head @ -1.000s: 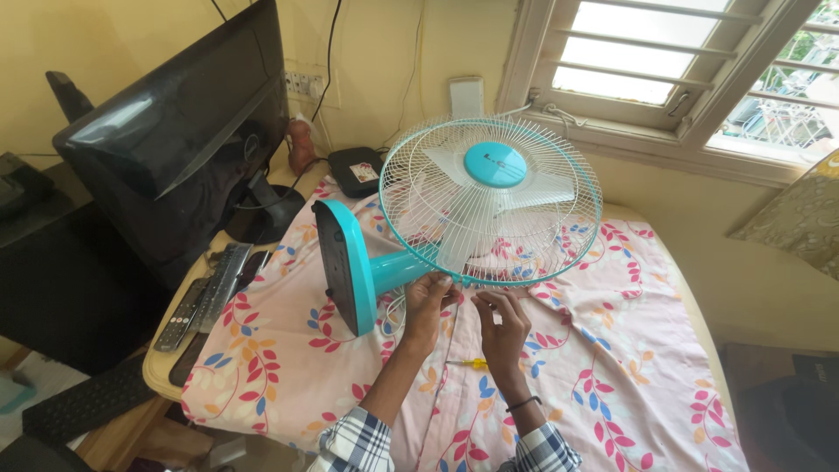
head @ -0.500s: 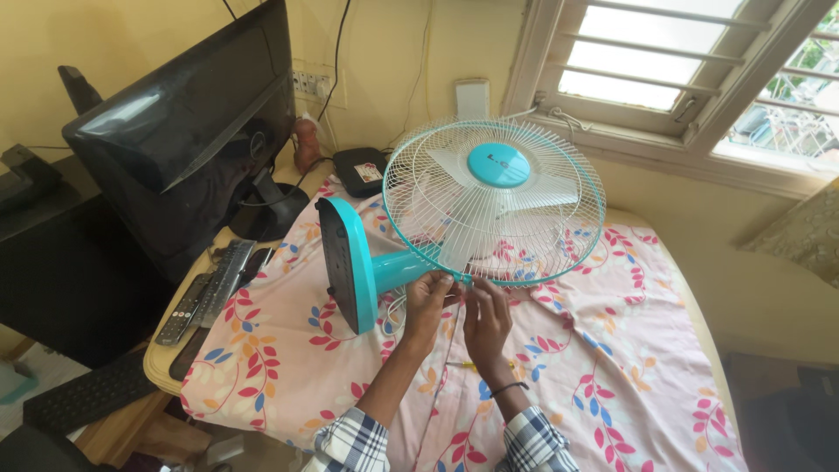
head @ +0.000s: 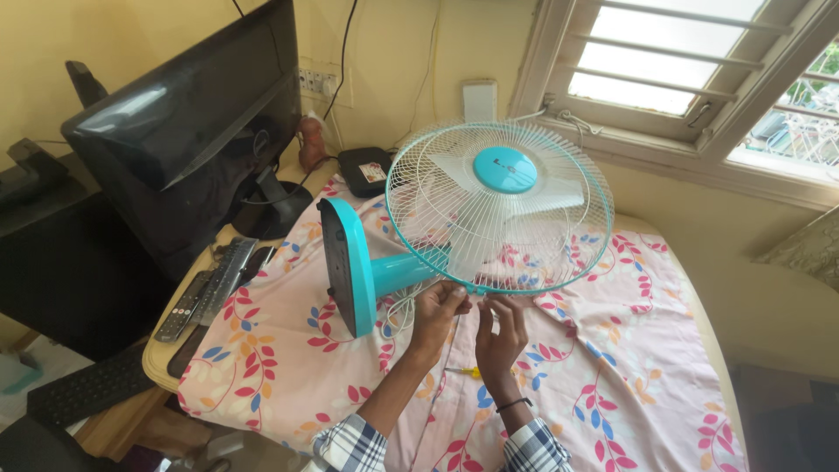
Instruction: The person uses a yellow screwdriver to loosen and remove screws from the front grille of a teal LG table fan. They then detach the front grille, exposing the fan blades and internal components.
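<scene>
While the teal fan [head: 454, 227] lies on its side on the flowered cloth [head: 612, 367] over the bench, my left hand [head: 434, 308] curls its fingers onto the near rim of the wire guard [head: 498, 205]. My right hand [head: 500, 336] sits just beside it, fingers pinched together at that rim; whether it holds anything, I cannot tell. A yellow screwdriver [head: 463, 372] lies between my wrists.

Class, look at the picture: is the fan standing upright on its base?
No: the fan lies on its side on the floral cloth, its round base turned on edge.
</scene>
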